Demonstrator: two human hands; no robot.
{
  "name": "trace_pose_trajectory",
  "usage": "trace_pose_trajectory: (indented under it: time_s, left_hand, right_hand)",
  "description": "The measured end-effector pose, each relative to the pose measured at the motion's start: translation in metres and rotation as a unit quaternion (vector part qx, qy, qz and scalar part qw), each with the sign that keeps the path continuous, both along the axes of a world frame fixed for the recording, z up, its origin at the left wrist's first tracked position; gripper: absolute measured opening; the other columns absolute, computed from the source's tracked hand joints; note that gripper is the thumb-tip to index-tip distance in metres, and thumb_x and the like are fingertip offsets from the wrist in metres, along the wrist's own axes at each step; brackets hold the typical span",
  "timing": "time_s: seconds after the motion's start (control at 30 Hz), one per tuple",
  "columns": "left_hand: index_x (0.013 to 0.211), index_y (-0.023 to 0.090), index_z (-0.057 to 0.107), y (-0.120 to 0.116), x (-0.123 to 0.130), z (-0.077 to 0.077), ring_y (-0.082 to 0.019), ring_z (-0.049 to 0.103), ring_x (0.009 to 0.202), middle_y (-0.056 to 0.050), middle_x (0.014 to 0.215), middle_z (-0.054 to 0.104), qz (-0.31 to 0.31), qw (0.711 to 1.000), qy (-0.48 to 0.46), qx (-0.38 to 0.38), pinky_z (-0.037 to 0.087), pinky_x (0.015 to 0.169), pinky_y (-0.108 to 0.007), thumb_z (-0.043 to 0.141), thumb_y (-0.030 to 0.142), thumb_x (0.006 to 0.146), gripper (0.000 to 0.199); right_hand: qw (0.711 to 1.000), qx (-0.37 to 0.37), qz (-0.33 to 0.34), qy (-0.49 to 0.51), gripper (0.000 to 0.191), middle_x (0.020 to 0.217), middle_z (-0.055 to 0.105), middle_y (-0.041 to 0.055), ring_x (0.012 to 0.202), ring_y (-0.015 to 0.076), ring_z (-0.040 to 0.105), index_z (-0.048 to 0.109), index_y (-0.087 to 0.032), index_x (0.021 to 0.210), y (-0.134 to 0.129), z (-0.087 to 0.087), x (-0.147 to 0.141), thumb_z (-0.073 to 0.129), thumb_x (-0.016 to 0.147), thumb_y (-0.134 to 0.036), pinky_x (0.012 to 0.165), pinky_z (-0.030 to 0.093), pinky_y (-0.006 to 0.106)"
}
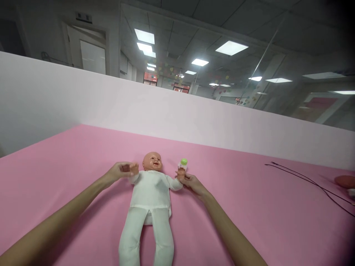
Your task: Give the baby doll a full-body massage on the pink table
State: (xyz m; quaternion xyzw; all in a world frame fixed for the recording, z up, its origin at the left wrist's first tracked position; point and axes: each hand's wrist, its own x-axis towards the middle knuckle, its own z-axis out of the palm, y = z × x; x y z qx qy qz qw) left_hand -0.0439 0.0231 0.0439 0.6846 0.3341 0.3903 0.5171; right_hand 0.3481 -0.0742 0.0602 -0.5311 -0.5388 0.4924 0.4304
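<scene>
A baby doll (151,190) with a hard head and a white cloth body lies face up, its legs towards me. On its left side in the picture, my left hand (118,173) is closed around the doll's raised hand, thumb and fingers pinching it. My right hand (193,184) grips the doll's other hand and wrist from the right. Just behind that doll hand is a small bottle (183,162) with a green cap, its lower part hidden. Both doll arms are spread out to the sides.
The doll lies on a pink padded surface (238,207) with a white wall (194,118) along its back. Thin black cords (302,175) run across the right side. A reddish-brown round object (345,181) sits at the right edge.
</scene>
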Motion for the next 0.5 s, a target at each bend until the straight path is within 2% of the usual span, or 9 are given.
trace_pose_trajectory:
  time_s: [0.1,0.2,0.27,0.33,0.43,0.5]
  left_hand:
    - [0.099,0.022,0.081,-0.032,-0.016,-0.006,-0.03,0.07,0.098,-0.01,0.101,0.078,-0.134,0.981,0.088,0.106,0.055,0.091,-0.042,0.075,0.044,0.084,0.027]
    - [0.099,0.027,0.083,-0.051,-0.022,-0.016,-0.028,0.071,0.101,-0.01,0.102,0.078,-0.202,0.947,0.125,0.216,0.052,0.098,-0.042,0.064,0.041,0.096,0.023]
    - [0.097,0.027,0.083,-0.056,-0.023,-0.02,-0.028,0.071,0.099,-0.011,0.097,0.078,-0.211,0.939,0.12,0.245,0.051,0.1,-0.043,0.058,0.042,0.1,0.029]
    - [0.097,0.027,0.083,-0.058,-0.023,-0.022,-0.028,0.071,0.097,-0.011,0.095,0.078,-0.212,0.94,0.113,0.243,0.051,0.099,-0.043,0.057,0.043,0.101,0.031]
    - [0.097,0.026,0.083,-0.058,-0.023,-0.02,-0.028,0.07,0.098,-0.01,0.097,0.078,-0.195,0.954,0.107,0.201,0.052,0.096,-0.041,0.064,0.04,0.097,0.024]
    - [0.098,0.024,0.083,-0.055,-0.02,-0.018,-0.029,0.069,0.101,-0.01,0.101,0.078,-0.15,0.973,0.095,0.148,0.053,0.094,-0.04,0.071,0.04,0.091,0.021]
  right_hand:
    - [0.992,0.035,0.083,-0.087,0.042,0.116,0.075,0.0111,0.103,0.0265,0.069,0.08,-0.019,0.105,-0.026,-0.001,-0.007,0.089,0.069,-0.038,0.091,0.054,0.036]
    - [0.981,0.057,0.115,-0.147,0.035,0.121,0.074,0.0121,0.107,0.0295,0.069,0.081,-0.02,0.098,-0.044,-0.01,-0.017,0.087,0.07,-0.039,0.093,0.054,0.039]
    - [0.977,0.079,0.115,-0.159,0.031,0.121,0.073,0.0122,0.109,0.0303,0.069,0.081,-0.021,0.096,-0.051,-0.015,-0.023,0.084,0.073,-0.04,0.094,0.055,0.039]
    - [0.975,0.09,0.107,-0.174,0.029,0.122,0.073,0.0121,0.11,0.031,0.068,0.081,-0.021,0.096,-0.055,-0.017,-0.026,0.082,0.076,-0.041,0.096,0.054,0.04]
    - [0.975,0.079,0.084,-0.192,0.032,0.115,0.075,0.0118,0.109,0.0317,0.068,0.081,-0.021,0.098,-0.054,-0.016,-0.025,0.083,0.074,-0.042,0.095,0.054,0.041]
    - [0.981,0.078,0.047,-0.174,0.037,0.104,0.077,0.01,0.1,0.0292,0.069,0.08,-0.02,0.101,-0.045,-0.013,-0.022,0.085,0.071,-0.042,0.088,0.056,0.039]
